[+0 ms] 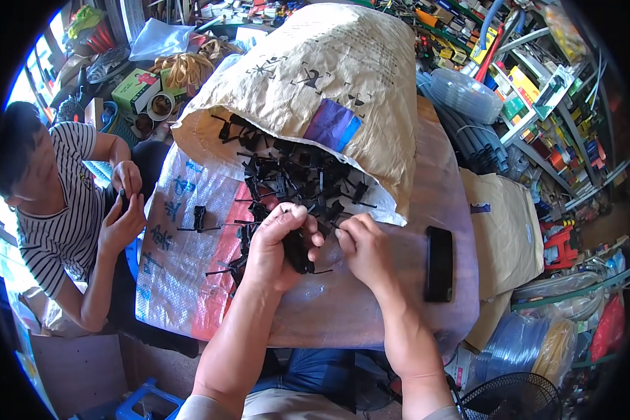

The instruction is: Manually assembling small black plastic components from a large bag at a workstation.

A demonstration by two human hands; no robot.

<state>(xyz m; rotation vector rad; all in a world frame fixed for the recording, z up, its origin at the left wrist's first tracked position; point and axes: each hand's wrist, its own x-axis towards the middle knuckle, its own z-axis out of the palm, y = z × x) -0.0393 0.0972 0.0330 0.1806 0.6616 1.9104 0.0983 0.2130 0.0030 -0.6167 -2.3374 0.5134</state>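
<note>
My left hand is closed around a black plastic part, which shows between the thumb and fingers. Close beside it, my right hand is pinched near the left fingertips; what it grips is too small to make out. Beyond both hands, a heap of black plastic parts with thin projecting arms spills from the mouth of a big brown paper sack. More of these parts lie along the heap's left edge, and one single part rests apart from them, farther left.
A woven plastic sheet covers the table. On its right lies a black rectangular object. A co-worker in a striped shirt sits at the left, handling a small dark piece. Crowded shelves and a black fan guard stand at the right.
</note>
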